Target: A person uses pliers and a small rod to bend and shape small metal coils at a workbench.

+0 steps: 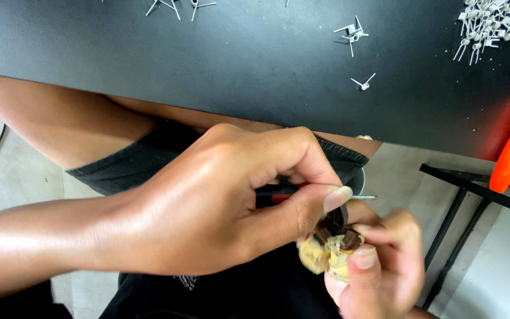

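While the left hand [208,207] pinches a red-handled tool [284,196] at frame centre, the right hand [379,269] grips a small brown-and-yellowish part [333,248] at lower right; work looks midway, with loose metal springs [491,23] waiting on the black table [208,59] at upper right

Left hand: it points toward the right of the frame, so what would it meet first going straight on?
Most likely the right hand, pinching a small brown-and-cream part right beside the left hand; depth between them is unclear.
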